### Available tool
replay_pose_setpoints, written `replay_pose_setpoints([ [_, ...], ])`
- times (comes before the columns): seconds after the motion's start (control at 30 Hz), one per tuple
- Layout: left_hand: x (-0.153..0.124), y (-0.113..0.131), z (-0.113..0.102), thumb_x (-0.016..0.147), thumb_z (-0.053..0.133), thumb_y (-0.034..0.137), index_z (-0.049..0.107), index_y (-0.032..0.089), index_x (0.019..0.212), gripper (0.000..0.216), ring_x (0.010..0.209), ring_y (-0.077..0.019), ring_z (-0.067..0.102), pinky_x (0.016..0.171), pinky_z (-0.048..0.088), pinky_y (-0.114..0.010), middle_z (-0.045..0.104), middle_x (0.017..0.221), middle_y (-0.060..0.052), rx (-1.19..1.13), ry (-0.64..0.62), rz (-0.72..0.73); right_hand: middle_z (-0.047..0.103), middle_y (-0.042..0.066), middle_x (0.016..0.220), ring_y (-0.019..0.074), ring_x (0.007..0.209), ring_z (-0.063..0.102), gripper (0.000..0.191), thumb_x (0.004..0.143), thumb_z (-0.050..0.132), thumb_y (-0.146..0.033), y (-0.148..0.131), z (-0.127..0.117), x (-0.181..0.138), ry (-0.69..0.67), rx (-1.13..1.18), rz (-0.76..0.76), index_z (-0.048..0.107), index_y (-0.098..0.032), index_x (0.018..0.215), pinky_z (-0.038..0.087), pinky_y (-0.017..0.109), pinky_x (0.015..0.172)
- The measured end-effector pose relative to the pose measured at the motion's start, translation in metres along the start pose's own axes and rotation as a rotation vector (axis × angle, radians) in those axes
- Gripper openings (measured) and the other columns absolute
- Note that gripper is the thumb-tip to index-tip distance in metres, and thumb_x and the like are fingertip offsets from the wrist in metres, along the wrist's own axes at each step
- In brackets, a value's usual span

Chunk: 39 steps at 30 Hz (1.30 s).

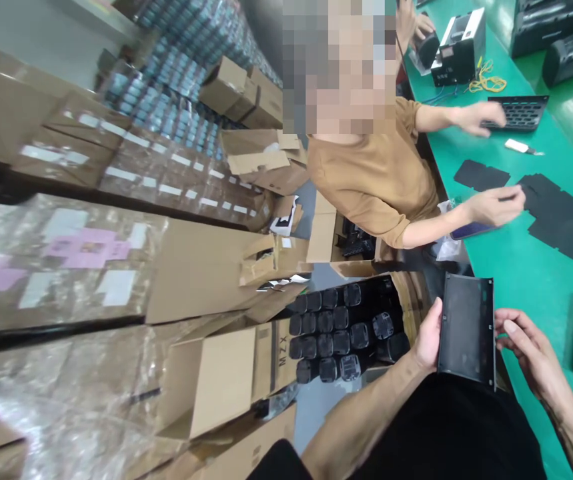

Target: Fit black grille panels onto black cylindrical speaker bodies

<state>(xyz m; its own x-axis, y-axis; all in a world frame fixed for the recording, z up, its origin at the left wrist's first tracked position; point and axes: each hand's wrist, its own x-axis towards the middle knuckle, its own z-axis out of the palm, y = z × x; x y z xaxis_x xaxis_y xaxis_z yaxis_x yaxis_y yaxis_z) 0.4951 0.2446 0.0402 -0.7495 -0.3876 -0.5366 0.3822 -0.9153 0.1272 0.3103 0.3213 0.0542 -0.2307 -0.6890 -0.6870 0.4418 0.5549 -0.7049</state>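
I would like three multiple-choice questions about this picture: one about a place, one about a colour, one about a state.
1. Where is the open carton of black parts?
A. on the green table
B. on the floor, left of the person's left hand
C. on a shelf

2. What colour is the table?
A. green
B. white
C. brown

3. How does the black panel stand?
A. lying flat on the table
B. inside the carton
C. held up between both hands

Answers:
1 B: the carton sits low beside the table, left of the left hand.
2 A: the bare surface is green.
3 C: the left hand grips one edge, and the right hand is at the other.
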Motion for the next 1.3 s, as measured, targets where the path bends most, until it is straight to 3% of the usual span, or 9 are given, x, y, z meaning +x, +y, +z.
replay_pose_setpoints([
  [0.27, -0.017, 0.013, -0.025, 0.091, 0.061, 0.080, 0.068, 0.002, 0.137, 0.090, 0.133, -0.0411, 0.064, 0.113, 0.048, -0.049, 0.073, 0.129, -0.026, -0.075, -0.042, -0.007, 0.072, 0.006, 0.119, 0.0237, 0.103, 0.068, 0.051, 0.083, 0.088, -0.061, -0.021, 0.054, 0.003, 0.000, 0.025, -0.041, 0.074, -0.028, 0.119, 0.056, 0.028, 0.079],
  [0.47, -0.025, 0.023, -0.038, 0.092, 0.066, 0.074, 0.072, 0.007, 0.133, 0.079, 0.124, -0.0387, 0.070, 0.112, 0.049, -0.050, 0.076, 0.124, -0.021, -0.078, -0.025, 0.016, 0.073, 0.004, 0.102, 0.0199, 0.079, 0.065, 0.066, 0.071, 0.093, -0.055, -0.030, 0.081, 0.010, 0.117, -0.024, -0.010, 0.071, -0.023, 0.125, 0.050, 0.026, 0.062],
  [0.57, -0.026, 0.026, -0.043, 0.094, 0.062, 0.074, 0.072, 0.007, 0.134, 0.079, 0.120, -0.0387, 0.072, 0.110, 0.051, -0.050, 0.077, 0.120, -0.021, -0.076, -0.026, -0.003, 0.071, 0.004, 0.094, 0.0188, 0.071, 0.062, 0.069, 0.071, 0.092, -0.053, -0.033, 0.088, 0.012, 0.104, -0.081, 0.000, 0.070, -0.021, 0.129, 0.048, 0.027, 0.058],
  [0.7, -0.025, 0.027, -0.047, 0.093, 0.063, 0.076, 0.070, 0.008, 0.137, 0.082, 0.115, -0.0371, 0.074, 0.107, 0.053, -0.048, 0.078, 0.116, -0.021, -0.077, -0.029, 0.005, 0.074, 0.005, 0.093, 0.0234, 0.077, 0.066, 0.070, 0.067, 0.092, -0.050, -0.031, 0.092, 0.016, 0.110, -0.132, -0.004, 0.069, -0.021, 0.126, 0.055, 0.032, 0.068],
  [0.8, -0.025, 0.027, -0.048, 0.095, 0.060, 0.077, 0.069, 0.011, 0.140, 0.080, 0.108, -0.0356, 0.076, 0.103, 0.055, -0.050, 0.078, 0.116, -0.020, -0.082, -0.025, -0.001, 0.074, 0.004, 0.090, 0.0231, 0.074, 0.065, 0.066, 0.067, 0.091, -0.048, -0.028, 0.093, 0.019, 0.145, -0.157, -0.010, 0.070, -0.021, 0.124, 0.054, 0.032, 0.066],
  [0.97, -0.032, 0.032, -0.049, 0.098, 0.052, 0.078, 0.070, 0.012, 0.135, 0.078, 0.093, -0.0316, 0.077, 0.090, 0.059, -0.047, 0.077, 0.113, -0.020, -0.030, 0.017, -0.045, 0.072, 0.001, 0.084, 0.0184, 0.064, 0.060, 0.062, 0.069, 0.091, -0.046, -0.022, 0.089, 0.023, 0.103, -0.024, 0.093, 0.069, -0.023, 0.122, 0.050, 0.029, 0.059],
  [1.07, -0.045, 0.037, -0.051, 0.092, 0.069, 0.070, 0.073, 0.012, 0.126, 0.068, 0.092, -0.0255, 0.075, 0.085, 0.059, -0.036, 0.077, 0.108, -0.016, 0.087, 0.109, -0.044, 0.072, 0.001, 0.084, 0.0176, 0.063, 0.059, 0.065, 0.063, 0.093, -0.044, -0.016, 0.085, 0.025, 0.108, 0.045, 0.133, 0.068, -0.022, 0.120, 0.050, 0.028, 0.057],
  [1.17, -0.062, 0.043, -0.048, 0.086, 0.085, 0.045, 0.064, 0.019, 0.143, 0.066, 0.090, -0.0221, 0.075, 0.076, 0.061, -0.030, 0.074, 0.116, -0.012, 0.373, 0.181, 0.026, 0.071, 0.001, 0.083, 0.0169, 0.063, 0.058, 0.066, 0.060, 0.094, -0.041, -0.010, 0.082, 0.027, 0.127, 0.084, 0.136, 0.068, -0.021, 0.117, 0.048, 0.027, 0.057],
  [1.3, -0.075, 0.045, -0.039, 0.096, 0.068, 0.039, 0.052, 0.024, 0.158, 0.065, 0.071, -0.0209, 0.075, 0.051, 0.061, -0.028, 0.067, 0.125, -0.015, 0.812, 0.273, 0.054, 0.070, 0.000, 0.084, 0.0175, 0.064, 0.057, 0.066, 0.061, 0.091, -0.043, -0.002, 0.079, 0.030, 0.141, 0.049, 0.112, 0.067, -0.022, 0.120, 0.047, 0.028, 0.057],
])
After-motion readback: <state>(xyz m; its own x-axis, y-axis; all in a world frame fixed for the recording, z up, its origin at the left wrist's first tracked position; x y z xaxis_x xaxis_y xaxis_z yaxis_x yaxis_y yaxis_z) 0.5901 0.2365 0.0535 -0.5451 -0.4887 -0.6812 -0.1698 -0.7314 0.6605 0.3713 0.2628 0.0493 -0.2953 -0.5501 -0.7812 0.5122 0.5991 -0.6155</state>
